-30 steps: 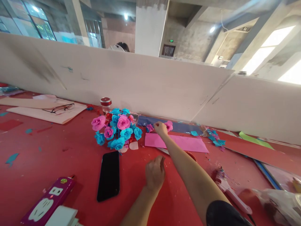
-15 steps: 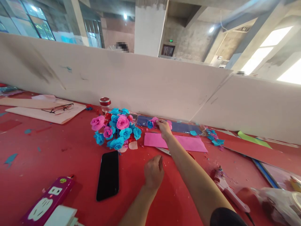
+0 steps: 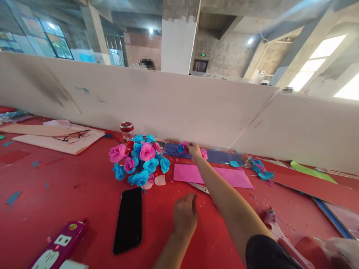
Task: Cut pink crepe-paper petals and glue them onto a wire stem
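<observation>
My right hand (image 3: pixel 194 150) reaches to the back, its fingers pinched at a small pink and blue paper flower (image 3: pixel 183 147). Another pink paper piece (image 3: pixel 203 153) shows just right of that hand. Nearer to me, my left hand (image 3: pixel 185 213) is closed above the red table; what it holds, if anything, is hidden. Between the hands lie a pink paper strip (image 3: pixel 182 173) and scissors (image 3: pixel 200 187), partly covered by my right forearm. To the left stands a bunch of blue and pink paper flowers (image 3: pixel 147 152). A blue strip in clear wrapping (image 3: pixel 218 156) lies behind.
A black phone (image 3: pixel 128 220) lies left of my left hand, with a purple power strip (image 3: pixel 60 243) beyond it. A pink glue gun (image 3: pixel 280 235) is at the right. Glasses (image 3: pixel 73 136) rest on pale paper, and a white partition (image 3: pixel 174 104) runs along the back.
The camera view has shifted slightly, so the table sits lower in the picture. Both hands stay at nearly the same spots, the right one still at the flower.
</observation>
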{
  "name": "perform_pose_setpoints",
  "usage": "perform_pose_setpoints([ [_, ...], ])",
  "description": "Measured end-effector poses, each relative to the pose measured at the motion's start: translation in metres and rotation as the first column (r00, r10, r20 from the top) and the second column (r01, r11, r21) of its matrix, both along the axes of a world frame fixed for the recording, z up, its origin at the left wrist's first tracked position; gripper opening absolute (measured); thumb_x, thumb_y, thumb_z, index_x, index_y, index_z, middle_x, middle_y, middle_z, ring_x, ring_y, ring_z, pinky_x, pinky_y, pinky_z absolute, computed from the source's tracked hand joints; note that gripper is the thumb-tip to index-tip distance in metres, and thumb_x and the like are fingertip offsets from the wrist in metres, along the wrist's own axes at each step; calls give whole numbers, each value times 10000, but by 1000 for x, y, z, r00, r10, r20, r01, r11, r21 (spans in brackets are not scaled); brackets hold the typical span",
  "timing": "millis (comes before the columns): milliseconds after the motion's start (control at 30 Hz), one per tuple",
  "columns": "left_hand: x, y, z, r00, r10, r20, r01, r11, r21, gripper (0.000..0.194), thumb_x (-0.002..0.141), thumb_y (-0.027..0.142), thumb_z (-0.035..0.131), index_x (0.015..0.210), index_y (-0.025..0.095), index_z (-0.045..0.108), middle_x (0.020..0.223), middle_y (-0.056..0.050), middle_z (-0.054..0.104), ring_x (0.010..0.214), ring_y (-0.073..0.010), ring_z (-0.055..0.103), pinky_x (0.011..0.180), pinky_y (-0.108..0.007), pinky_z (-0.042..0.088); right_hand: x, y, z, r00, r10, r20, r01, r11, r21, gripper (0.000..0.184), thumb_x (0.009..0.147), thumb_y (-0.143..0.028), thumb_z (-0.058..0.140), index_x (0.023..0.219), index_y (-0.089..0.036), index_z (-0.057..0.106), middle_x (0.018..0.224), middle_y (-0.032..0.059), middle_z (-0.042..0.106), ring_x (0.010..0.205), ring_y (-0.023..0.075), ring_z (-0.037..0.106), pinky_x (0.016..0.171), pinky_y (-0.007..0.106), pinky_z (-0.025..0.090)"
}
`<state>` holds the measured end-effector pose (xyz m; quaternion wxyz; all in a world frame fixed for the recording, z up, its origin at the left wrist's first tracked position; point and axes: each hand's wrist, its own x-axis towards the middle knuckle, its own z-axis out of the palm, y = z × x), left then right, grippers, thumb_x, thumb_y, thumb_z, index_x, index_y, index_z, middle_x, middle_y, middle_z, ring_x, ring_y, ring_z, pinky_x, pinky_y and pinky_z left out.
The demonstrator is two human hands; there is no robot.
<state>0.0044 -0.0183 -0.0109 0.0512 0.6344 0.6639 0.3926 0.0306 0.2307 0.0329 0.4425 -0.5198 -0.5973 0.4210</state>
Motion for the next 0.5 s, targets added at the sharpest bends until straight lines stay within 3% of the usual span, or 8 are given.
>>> perform_pose_setpoints([
  [167, 3, 1, -6, 995, -18, -100, 28, 995, 95, 215, 913, 165, 413, 844, 206, 612, 672, -23, 668, 588, -182, 597, 602, -302, 381, -8, 14, 1, 984, -16, 176, 8, 999, 47, 312, 917, -324, 553, 1190, -172, 559, 1207, 89, 577, 1012, 210, 600, 851, 418, 518],
  [300, 5, 1, -7, 996, -28, -90, 26, 999, -25, 221, 865, 83, 418, 853, 200, 605, 653, -24, 654, 593, -184, 603, 568, -298, 358, -2, 4, 13, 974, -76, 215, 52, 992, 113, 278, 911, -295, 558, 1155, -165, 579, 1177, 87, 603, 1004, 204, 607, 873, 414, 504],
  [400, 4, 1, -2, 998, -18, -53, 7, 980, -198, 271, 818, 24, 412, 898, 182, 617, 695, -43, 666, 636, -186, 625, 564, -288, 353, 9, -28, 32, 978, -74, 196, 41, 985, 167, 243, 886, -192, 488, 1086, -174, 624, 1064, 70, 683, 960, 190, 638, 878, 347, 490],
  [500, 2, 2, 6, 999, 0, 36, 11, 949, -315, 323, 793, -12, 393, 927, 171, 623, 780, -59, 684, 694, -179, 641, 591, -273, 375, 23, -96, 44, 978, 42, 204, -86, 973, 215, 263, 862, -195, 451, 999, -173, 674, 945, 56, 727, 878, 195, 666, 811, 319, 505],
])
